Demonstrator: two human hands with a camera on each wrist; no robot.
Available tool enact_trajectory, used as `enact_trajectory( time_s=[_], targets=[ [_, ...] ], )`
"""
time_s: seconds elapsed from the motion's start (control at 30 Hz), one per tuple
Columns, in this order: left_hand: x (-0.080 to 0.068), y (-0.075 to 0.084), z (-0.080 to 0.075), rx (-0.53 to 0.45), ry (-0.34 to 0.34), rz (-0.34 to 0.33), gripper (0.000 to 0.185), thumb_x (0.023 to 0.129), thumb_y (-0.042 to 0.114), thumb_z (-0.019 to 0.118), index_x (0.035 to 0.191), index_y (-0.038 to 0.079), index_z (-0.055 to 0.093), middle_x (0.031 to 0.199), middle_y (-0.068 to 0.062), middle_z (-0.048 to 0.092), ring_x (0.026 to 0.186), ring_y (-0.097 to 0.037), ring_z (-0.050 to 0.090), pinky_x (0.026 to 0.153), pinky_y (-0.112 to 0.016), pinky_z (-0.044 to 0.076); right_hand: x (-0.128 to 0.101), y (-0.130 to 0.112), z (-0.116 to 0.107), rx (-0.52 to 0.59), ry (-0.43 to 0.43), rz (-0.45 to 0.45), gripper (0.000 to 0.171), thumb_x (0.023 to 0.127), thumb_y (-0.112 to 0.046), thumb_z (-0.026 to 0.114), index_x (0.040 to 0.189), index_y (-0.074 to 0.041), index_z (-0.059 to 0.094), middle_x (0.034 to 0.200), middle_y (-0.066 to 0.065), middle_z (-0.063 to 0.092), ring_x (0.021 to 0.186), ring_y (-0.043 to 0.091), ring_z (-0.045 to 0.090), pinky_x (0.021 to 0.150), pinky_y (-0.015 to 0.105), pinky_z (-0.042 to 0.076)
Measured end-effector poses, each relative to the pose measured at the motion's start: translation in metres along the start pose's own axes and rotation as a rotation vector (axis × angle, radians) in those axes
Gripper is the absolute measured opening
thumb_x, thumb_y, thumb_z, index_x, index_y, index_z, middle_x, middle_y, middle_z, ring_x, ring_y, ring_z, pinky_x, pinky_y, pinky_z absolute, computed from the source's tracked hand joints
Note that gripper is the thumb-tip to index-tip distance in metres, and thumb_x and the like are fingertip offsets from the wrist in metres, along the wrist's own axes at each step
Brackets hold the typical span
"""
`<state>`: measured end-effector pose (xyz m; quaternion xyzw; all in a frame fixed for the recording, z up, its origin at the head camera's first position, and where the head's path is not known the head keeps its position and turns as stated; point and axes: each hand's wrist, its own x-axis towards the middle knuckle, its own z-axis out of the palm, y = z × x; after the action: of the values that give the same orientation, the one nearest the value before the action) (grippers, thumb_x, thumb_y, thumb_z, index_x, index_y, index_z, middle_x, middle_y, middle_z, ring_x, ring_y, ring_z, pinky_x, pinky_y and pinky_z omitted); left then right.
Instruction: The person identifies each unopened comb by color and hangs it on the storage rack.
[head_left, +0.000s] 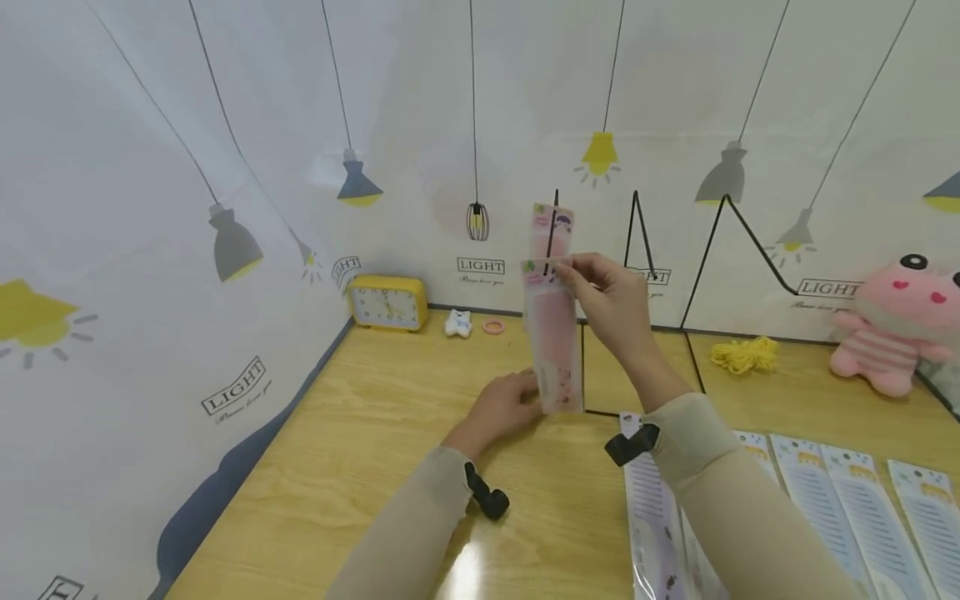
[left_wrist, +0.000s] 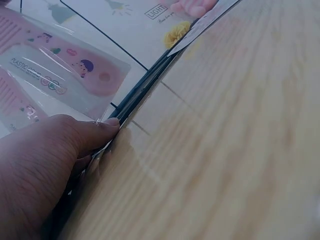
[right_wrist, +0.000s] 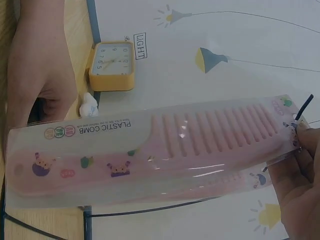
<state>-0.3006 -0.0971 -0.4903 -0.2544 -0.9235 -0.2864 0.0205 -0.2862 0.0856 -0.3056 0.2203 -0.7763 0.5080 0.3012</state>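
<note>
A pink plastic comb in a clear package [head_left: 555, 342] is upright at a black wire rack [head_left: 726, 198]. My right hand [head_left: 611, 304] pinches its top corner, right at a black wire prong, as the right wrist view also shows. Behind it hangs a second packaged pink comb [head_left: 551, 242], mostly covered. Low down near the tabletop, my left hand [head_left: 502, 408] has thumb and fingers around the rack's dark base bar [left_wrist: 132, 102]; the front package partly hides those fingers in the head view.
Several packaged combs [head_left: 806, 475] lie in a row on the table at the right. Along the back wall stand a yellow clock [head_left: 387, 302], a small white bear figure [head_left: 457, 323], a pink ring [head_left: 493, 327], a yellow string bundle [head_left: 745, 355] and a pink plush toy [head_left: 896, 325].
</note>
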Motion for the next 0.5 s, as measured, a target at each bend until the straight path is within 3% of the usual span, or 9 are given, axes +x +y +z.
enact_trajectory(
  time_s=[0.23, 0.5],
  targets=[
    [0.001, 0.007, -0.005, -0.008, -0.006, -0.023, 0.045, 0.099, 0.044, 0.062, 0.141, 0.03, 0.06, 0.148, 0.006, 0.052, 0.142, -0.013, 0.041, 0.12, -0.039, 0.028, 0.014, 0.008, 0.002, -0.029, 0.016, -0.03, 0.026, 0.096, -0.03, 0.071, 0.102, -0.006, 0.077, 0.091, 0.002, 0.076, 0.08, 0.007, 0.069, 0.077, 0.021, 0.059],
    [-0.001, 0.005, -0.002, -0.031, -0.005, -0.049, 0.052, 0.095, 0.05, 0.065, 0.141, 0.027, 0.06, 0.148, 0.004, 0.053, 0.142, -0.017, 0.043, 0.118, -0.042, 0.033, 0.027, 0.023, 0.008, -0.046, 0.051, -0.016, 0.029, 0.096, -0.035, 0.069, 0.101, -0.007, 0.077, 0.09, 0.004, 0.076, 0.076, 0.011, 0.067, 0.064, 0.016, 0.052]
  ],
)
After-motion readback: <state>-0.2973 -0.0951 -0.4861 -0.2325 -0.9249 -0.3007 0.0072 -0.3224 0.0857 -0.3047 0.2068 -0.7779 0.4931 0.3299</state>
